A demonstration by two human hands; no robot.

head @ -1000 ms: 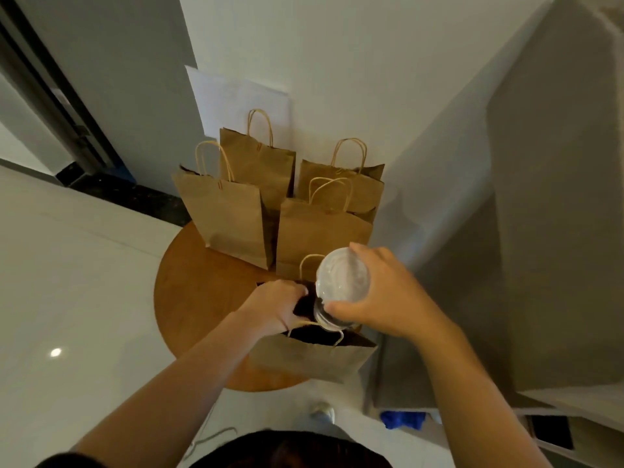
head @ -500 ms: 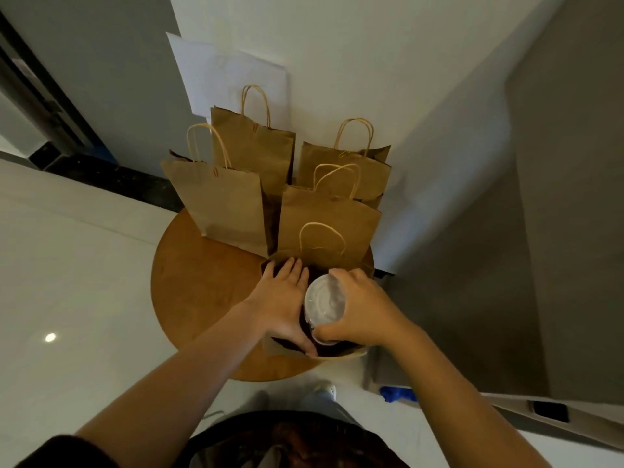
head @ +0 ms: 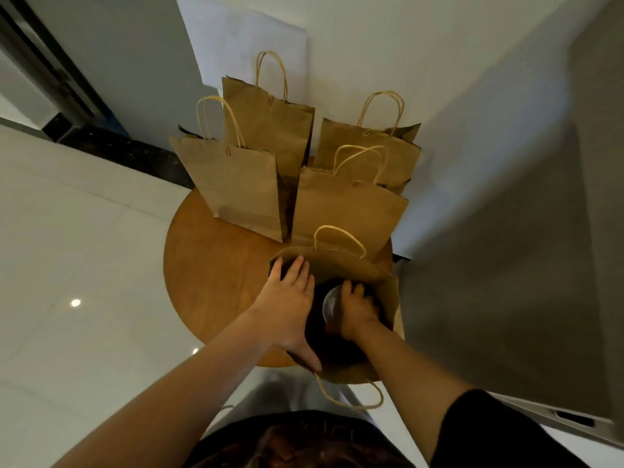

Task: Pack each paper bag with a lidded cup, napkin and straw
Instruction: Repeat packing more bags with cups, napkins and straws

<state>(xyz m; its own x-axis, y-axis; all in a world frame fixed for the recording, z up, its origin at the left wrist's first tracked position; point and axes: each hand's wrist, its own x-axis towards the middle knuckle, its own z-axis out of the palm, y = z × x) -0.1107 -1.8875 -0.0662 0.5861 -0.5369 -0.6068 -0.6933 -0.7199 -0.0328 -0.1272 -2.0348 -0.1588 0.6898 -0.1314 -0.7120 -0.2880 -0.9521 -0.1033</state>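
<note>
**A:** What is closest to the camera?

**B:** A dark blurry shape at the bottom edge, cut off. It is too blurry to make out. Two bare arms reach forward from there.

**A:** What does the left hand (head: pixel 293 298) do?

**B:** It lies flat on the left rim of the open bag (head: pixel 388 288). The fingers are straight and spread, with the thumb on the near rim. It holds the bag's mouth wide.

**A:** And the right hand (head: pixel 359 310)?

**B:** It is down inside the bag. Its fingers curl around the lidded cup (head: pixel 331 304). Only a bit of the clear lid shows. The rest of the cup is hidden by the hand and the dark inside of the bag.

**A:** Is there a napkin or straw in there?

**B:** It is too dark inside to tell.

**A:** Where does the bag stand?

**B:** On the near right edge of the round wooden table (head: pixel 216 271). One handle hangs over the near side.

**A:** What is behind it?

**B:** Four more paper bags (head: pixel 236 187) stand upright, close together, by the white wall (head: pixel 388 45). Their insides cannot be seen from here. A big grey shape on the right is cut off.
</note>
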